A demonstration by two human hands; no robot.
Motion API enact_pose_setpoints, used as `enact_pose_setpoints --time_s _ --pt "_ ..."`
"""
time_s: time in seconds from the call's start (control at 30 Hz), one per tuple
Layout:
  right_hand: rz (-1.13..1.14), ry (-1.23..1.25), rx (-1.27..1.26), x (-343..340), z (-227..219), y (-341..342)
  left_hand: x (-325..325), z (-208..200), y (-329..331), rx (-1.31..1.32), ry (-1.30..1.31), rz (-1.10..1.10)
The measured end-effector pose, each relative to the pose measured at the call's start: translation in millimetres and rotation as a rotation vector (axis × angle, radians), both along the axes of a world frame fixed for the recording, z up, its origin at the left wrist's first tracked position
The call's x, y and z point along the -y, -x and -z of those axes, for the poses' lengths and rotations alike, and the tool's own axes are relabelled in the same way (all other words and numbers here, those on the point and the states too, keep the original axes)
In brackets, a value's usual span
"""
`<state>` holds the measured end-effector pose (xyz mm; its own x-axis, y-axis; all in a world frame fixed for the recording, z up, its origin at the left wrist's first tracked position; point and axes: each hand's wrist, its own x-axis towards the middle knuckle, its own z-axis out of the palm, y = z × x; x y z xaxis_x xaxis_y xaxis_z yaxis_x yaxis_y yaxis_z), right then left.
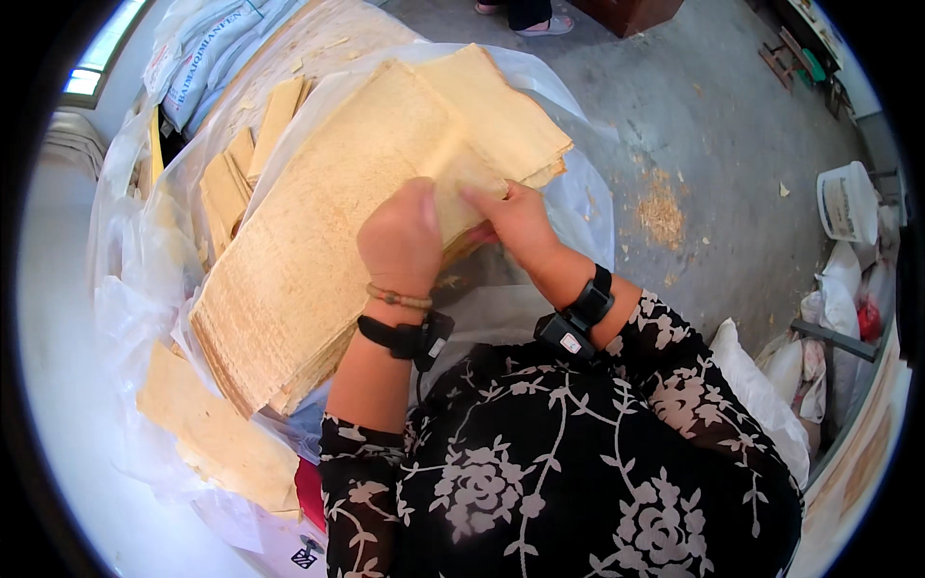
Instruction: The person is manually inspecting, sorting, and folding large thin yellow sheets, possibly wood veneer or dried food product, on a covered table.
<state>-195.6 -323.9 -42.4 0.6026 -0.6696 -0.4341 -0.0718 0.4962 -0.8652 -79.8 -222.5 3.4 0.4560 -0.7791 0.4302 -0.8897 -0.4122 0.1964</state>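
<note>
A tall stack of thin, pale-yellow flatbread sheets (308,207) lies slantwise in front of me, its edges browned and layered. Another folded pile of the same sheets (491,91) rests at its far right end. Near that right end, my right hand (520,220) pinches a sheet's edge between thumb and fingers. Close beside it on the left, my left hand (400,236) is closed at the same sheet, slightly blurred, with its fingertips hidden. Both wrists wear black straps with small devices.
Clear plastic sheeting (145,289) spreads under the stack. Folded flatbread strips (226,188) lie beyond it, and a loose torn piece (217,424) at the near left. White sacks (212,58) stand far left. A white bucket (848,202) and crumbs (660,209) are on the right floor.
</note>
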Motion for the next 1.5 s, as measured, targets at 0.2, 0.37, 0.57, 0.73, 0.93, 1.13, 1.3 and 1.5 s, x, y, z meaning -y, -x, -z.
enact_pose_setpoints --time_s 0.2,0.37,0.57,0.73,0.93,1.13,1.3,1.5 --pt "-0.033 0.023 -0.059 1 1 2 -32 -40 -47 -0.583 0.594 -0.262" --pt "-0.066 0.025 -0.085 0 -6 4 -46 -63 -51 -0.431 0.724 -0.308" --pt "-0.069 0.062 -0.132 1 -4 6 -63 -70 -68 -0.402 0.728 -0.376" --pt "0.047 0.912 -0.387 1 -34 12 -83 -66 -99 -0.289 0.667 -0.464" --pt "-0.269 0.137 0.099 -1 -100 -21 -43 -43 -10 0.157 0.291 0.274" --pt "-0.485 -0.291 -0.071 48 -66 -50 -77 13 40 -0.017 0.111 0.521" --pt "-0.278 0.192 0.206 29 -72 -59 -62 21 26 -0.208 0.016 0.227" --pt "-0.216 0.474 0.228 -13 -119 -66 -10 26 -26 -0.374 0.012 0.064"
